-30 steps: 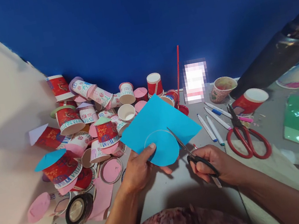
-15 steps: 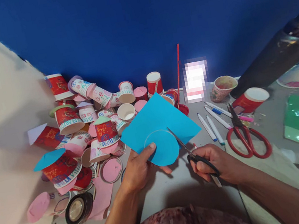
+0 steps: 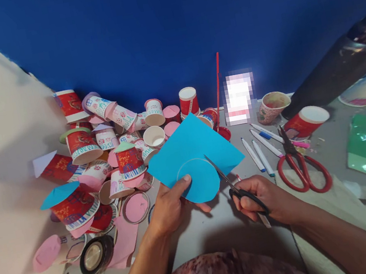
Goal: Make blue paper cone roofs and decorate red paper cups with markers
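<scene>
Blue paper: the sheet (image 3: 190,140) is in the centre of the frame, above the worktop (image 3: 201,237), with a corner pointing up and a rounded lower edge.
Left grip: the left hand (image 3: 172,207) pinches the sheet near its lower left edge, thumb on top, other fingers beneath.
Right grip: the right hand (image 3: 260,201) is closed round the black handles of the slim scissors (image 3: 228,181), whose tips lie at the right of the pale arc (image 3: 192,159); how far the blades are spread is hard to tell.
Cutting well: best to turn the sheet into the blades with the left hand, taking short snips just along the arc; a long straight bite would probably leave corners.
Thumb: sensible to keep it inside the curve, clear of the blade path.
Sheet: smooth, matte and fairly stiff-looking, with a flap to the right of the blades.
Cups: a heap of paper cups (image 3: 131,162) at centre left, red or white, some topped with shallow paper cones.
Right side: red-looped scissors (image 3: 305,174), slender white markers (image 3: 253,155) and a rumpled cream cloth (image 3: 325,220).
Lower left: a thick black ring (image 3: 109,251), glossy and round.
</scene>
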`<state>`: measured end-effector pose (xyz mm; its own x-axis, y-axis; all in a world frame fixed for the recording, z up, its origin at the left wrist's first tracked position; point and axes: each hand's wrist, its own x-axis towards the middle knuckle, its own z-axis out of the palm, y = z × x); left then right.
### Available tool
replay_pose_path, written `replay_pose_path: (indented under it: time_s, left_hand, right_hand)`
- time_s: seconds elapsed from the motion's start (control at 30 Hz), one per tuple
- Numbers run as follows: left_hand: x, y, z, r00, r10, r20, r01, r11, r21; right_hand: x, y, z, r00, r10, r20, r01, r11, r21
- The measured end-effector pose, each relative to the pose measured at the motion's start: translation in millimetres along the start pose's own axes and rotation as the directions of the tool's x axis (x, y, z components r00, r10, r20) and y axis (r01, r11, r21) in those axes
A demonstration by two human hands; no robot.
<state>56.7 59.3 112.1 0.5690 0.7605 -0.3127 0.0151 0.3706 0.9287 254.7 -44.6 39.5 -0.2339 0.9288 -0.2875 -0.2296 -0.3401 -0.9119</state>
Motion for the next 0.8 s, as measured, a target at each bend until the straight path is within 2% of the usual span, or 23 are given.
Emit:
replay_pose_path:
  time_s: [0.37, 0.67, 0.8]
  left_hand:
    - [1.5, -4.0, -1.4, 1.000, 0.014, 0.012, -0.013, 0.999, -0.036]
    - [3.0, -7.1, -4.1, 0.999, 0.004, -0.038, -0.006, 0.999, -0.041]
    - [2.9, -9.2, -6.0, 0.999, 0.006, -0.048, -0.008, 0.999, -0.034]
  right_hand:
    - [-1.7, -0.5, -1.5, 1.000, 0.004, -0.026, -0.004, 1.000, -0.028]
    - [-2.2, -0.9, -2.2, 0.999, 0.013, -0.034, -0.016, 0.997, -0.082]
    - [-2.2, -4.5, 0.2, 1.000, 0.025, -0.006, -0.025, 0.998, -0.050]
